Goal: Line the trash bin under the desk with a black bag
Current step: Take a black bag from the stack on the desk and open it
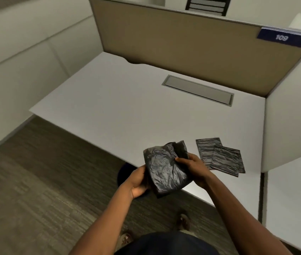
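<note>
A crumpled, partly unfolded black bag point(162, 168) is held over the front edge of the white desk point(120, 107). My left hand point(137, 182) grips its lower left side and my right hand point(194, 167) pinches its right edge. Just under the desk edge, a dark round trash bin point(125, 171) shows only a sliver to the left of my left hand; the desk and my hands hide most of it. Two folded black bags point(221, 156) lie flat and overlapping on the desk to the right of my hands.
A tan partition point(182, 46) with a blue "109" label point(283, 37) backs the desk, and a white side panel point(293, 111) closes its right. A grey cable tray lid point(198, 90) sits in the desktop. Brown carpet point(41, 190) spreads to the left; my shoes point(184, 220) stand below.
</note>
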{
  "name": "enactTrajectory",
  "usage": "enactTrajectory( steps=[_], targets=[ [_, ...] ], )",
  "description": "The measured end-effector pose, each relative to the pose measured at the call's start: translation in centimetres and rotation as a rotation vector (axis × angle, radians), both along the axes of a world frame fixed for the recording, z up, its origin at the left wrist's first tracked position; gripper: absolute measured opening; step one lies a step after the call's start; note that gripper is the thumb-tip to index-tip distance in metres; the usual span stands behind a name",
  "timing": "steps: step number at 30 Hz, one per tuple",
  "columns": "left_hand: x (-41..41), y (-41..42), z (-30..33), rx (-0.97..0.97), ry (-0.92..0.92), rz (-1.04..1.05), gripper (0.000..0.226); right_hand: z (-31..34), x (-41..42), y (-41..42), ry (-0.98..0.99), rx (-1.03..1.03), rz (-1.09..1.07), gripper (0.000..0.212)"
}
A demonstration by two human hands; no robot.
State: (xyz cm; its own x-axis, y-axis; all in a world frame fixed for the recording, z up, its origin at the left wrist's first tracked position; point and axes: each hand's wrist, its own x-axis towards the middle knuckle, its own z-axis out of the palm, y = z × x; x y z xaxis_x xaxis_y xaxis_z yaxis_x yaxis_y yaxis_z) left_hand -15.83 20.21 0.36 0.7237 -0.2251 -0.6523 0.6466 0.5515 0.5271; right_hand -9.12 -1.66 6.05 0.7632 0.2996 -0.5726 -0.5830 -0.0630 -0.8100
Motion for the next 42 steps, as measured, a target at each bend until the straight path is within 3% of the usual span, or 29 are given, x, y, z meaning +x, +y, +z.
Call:
enactTrajectory(
  steps=[6, 9, 12, 15, 20, 24, 27, 33, 37, 42],
  targets=[
    [-2.5, 4.4, 1.2, 0.11, -0.02, 0.277, 0.021, 2.5, -1.4, 4.4, -0.245, -0.041, 0.053, 0.013],
    [-4.3, 6.8, 1.8, 0.088, -0.033, 0.383, 0.029, 3.6, -2.3, 5.8, -0.234, 0.085, 0.054, 0.021],
    [-6.3, 8.9, 1.9, 0.184, -0.029, 0.415, 0.026, 4.6, -3.6, 7.3, -0.203, 0.191, 0.061, 0.026],
    [-8.6, 10.0, 1.8, 0.296, -0.04, 0.366, 0.032, 6.0, -5.2, 9.5, -0.226, 0.234, 0.124, 0.028],
    [-13.2, 11.6, 1.5, 0.112, 0.049, 0.373, 0.03, 8.4, -8.7, 14.2, -0.358, 0.216, 0.212, 0.026],
    [-16.1, 12.3, 1.0, 0.197, -0.044, 0.124, 0.037, 9.7, -11.2, 17.1, -0.434, 0.226, 0.235, 0.024],
    [-17.2, 12.3, 0.6, 0.106, -0.087, 0.093, 0.026, 10.3, -12.5, 18.1, -0.48, 0.234, 0.207, 0.022],
    [-18.2, 13.2, -0.6, 0.114, 0.123, 0.278, 0.024, 11.0, -14.3, 16.8, -0.527, 0.215, 0.084, 0.019],
    [-18.2, 13.1, -1.7, 0.264, 0.284, 0.162, 0.021, 11.7, -15.3, 15.1, -0.535, 0.244, 0.055, 0.023],
    [-20.0, 12.9, -3.6, 0.272, 0.362, 0.059, 0.027, 12.7, -16.3, 14.4, -0.532, 0.326, 0.045, 0.023]
  ],
)
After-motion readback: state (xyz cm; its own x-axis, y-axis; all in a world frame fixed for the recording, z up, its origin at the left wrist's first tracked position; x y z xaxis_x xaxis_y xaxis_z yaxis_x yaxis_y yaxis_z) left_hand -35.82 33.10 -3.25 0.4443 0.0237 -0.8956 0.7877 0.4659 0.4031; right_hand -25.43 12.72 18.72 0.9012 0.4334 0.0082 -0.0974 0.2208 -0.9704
